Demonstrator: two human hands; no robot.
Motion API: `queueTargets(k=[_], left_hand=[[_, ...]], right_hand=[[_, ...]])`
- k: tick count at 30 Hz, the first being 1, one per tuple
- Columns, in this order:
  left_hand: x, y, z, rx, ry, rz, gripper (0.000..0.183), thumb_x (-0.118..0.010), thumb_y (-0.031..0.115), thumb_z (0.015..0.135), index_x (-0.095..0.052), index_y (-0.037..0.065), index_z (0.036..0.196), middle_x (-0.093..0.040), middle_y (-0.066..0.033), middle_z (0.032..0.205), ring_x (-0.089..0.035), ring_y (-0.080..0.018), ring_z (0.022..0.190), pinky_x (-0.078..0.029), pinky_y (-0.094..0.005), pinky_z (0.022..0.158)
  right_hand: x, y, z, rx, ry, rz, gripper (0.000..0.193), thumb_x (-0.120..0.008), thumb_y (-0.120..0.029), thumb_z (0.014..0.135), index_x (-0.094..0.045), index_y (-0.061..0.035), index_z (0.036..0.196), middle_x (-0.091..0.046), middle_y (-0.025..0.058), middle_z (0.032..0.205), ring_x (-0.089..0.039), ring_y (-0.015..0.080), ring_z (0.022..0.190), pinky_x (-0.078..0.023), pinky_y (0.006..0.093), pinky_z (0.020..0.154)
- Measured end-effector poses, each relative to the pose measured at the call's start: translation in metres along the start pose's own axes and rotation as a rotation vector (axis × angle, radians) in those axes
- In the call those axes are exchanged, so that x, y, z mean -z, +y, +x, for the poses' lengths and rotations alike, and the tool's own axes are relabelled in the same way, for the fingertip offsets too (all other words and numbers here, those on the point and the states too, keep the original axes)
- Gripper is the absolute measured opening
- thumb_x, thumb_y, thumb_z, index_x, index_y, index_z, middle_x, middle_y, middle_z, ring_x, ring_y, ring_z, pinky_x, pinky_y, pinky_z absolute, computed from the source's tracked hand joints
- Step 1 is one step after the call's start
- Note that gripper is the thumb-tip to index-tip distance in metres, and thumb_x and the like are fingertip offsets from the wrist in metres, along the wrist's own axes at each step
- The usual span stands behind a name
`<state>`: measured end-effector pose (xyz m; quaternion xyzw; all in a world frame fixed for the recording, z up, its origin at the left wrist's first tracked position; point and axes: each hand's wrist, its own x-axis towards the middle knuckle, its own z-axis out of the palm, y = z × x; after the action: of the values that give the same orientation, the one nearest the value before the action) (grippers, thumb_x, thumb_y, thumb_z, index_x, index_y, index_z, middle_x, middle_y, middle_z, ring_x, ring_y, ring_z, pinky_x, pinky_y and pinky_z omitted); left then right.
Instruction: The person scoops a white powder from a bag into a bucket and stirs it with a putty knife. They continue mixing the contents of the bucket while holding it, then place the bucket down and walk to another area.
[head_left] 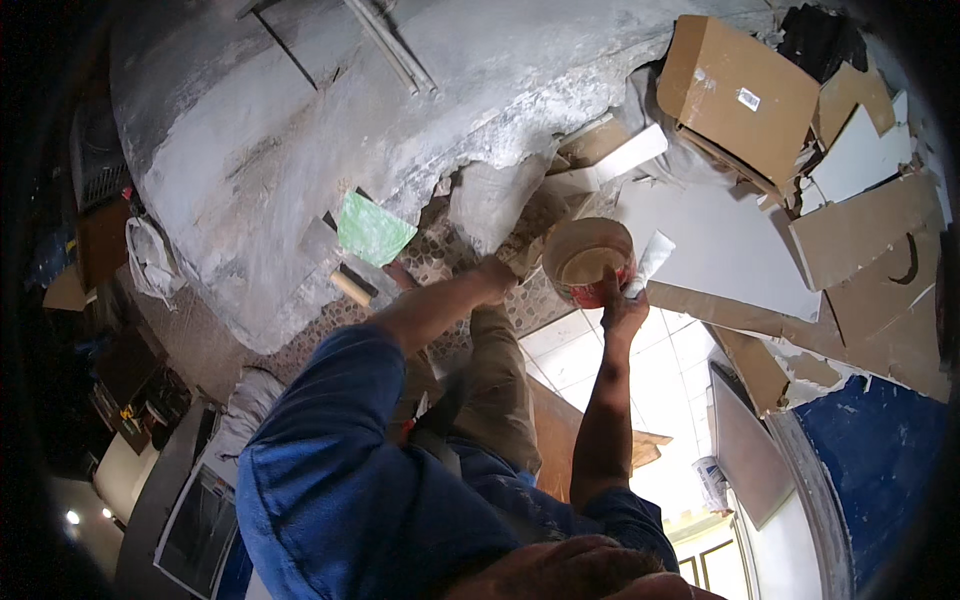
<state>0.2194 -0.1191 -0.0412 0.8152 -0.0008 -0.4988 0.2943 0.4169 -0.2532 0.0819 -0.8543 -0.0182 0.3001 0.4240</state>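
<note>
My right hand (pixel 624 312) grips a round tub (pixel 588 245) by its near side, with the thumb over the rim. The tub is dull brown inside with red on its outer wall, and some pale material shows in it. A white flat-ended piece (pixel 656 256) sticks out beside my right fingers; its kind is unclear. My left hand (pixel 508 268) reaches down left of the tub, close to a pale grey bag-like lump (pixel 495 205). Its fingers blend into the dusty grey surroundings. Left of it lie a green flat piece (pixel 374 230) and a tool with a wooden handle (pixel 351 288).
A rough grey plastered wall (pixel 260 160) curves across the far side. Cardboard boxes (pixel 745 95) and torn sheets (pixel 870 250) pile up at the right, beside a large white board (pixel 715 235). Pebble-patterned floor (pixel 440 240) lies beneath my arms, with bright white tiles (pixel 565 345) nearer me.
</note>
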Motion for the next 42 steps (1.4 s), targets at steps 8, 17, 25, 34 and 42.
queueTargets(k=[8,17,25,34,42], left_hand=[[-0.065,-0.032,0.033,-0.039,0.616,-0.303,0.039,-0.064,0.033,0.094,-0.062,0.004,0.120,-0.069,-0.0219,0.109,-0.066,-0.0387,0.101,-0.051,-0.0520,0.083],[0.029,-0.078,0.010,0.777,0.987,-0.798,0.034,-0.073,0.030,0.084,-0.068,0.003,0.104,-0.072,-0.0224,0.098,-0.069,-0.0406,0.097,-0.055,-0.0509,0.086],[-0.050,-0.119,0.018,0.280,1.578,-1.501,0.019,-0.064,0.021,0.094,-0.068,0.003,0.090,-0.068,-0.0166,0.080,-0.066,-0.0307,0.070,-0.050,-0.0415,0.062],[-0.038,-0.084,-0.008,0.799,1.420,-1.014,0.034,-0.070,0.035,0.091,-0.070,0.001,0.089,-0.070,-0.0244,0.082,-0.068,-0.0454,0.079,-0.053,-0.0539,0.071],[-0.003,-0.097,-0.027,0.768,0.931,-1.243,0.060,-0.074,0.051,0.087,-0.064,0.009,0.128,-0.069,-0.0204,0.114,-0.066,-0.0381,0.108,-0.052,-0.0491,0.085]], right_hand=[[-0.036,0.041,0.017,0.297,-0.130,-0.404,0.051,-0.086,-0.043,0.081,-0.070,0.0026,0.099,-0.073,0.0136,0.084,-0.069,0.0251,0.075,-0.055,0.0384,0.071],[-0.073,0.048,0.012,0.215,-0.196,-0.511,0.054,-0.089,-0.044,0.074,-0.070,0.0003,0.098,-0.075,0.0173,0.093,-0.074,0.0328,0.085,-0.058,0.0429,0.077],[-0.055,0.008,0.014,0.243,-0.005,-0.516,0.040,-0.090,-0.028,0.076,-0.070,-0.0026,0.099,-0.074,0.0127,0.092,-0.071,0.0306,0.084,-0.056,0.0400,0.080],[-0.082,-0.027,0.002,0.628,0.129,-0.647,0.057,-0.087,-0.023,0.076,-0.062,-0.0052,0.124,-0.062,0.0163,0.116,-0.061,0.0388,0.108,-0.052,0.0488,0.091],[-0.103,0.008,-0.003,0.732,0.019,-0.607,0.069,-0.089,-0.023,0.074,-0.056,0.0009,0.129,-0.059,0.0212,0.121,-0.059,0.0404,0.112,-0.051,0.0470,0.094]])
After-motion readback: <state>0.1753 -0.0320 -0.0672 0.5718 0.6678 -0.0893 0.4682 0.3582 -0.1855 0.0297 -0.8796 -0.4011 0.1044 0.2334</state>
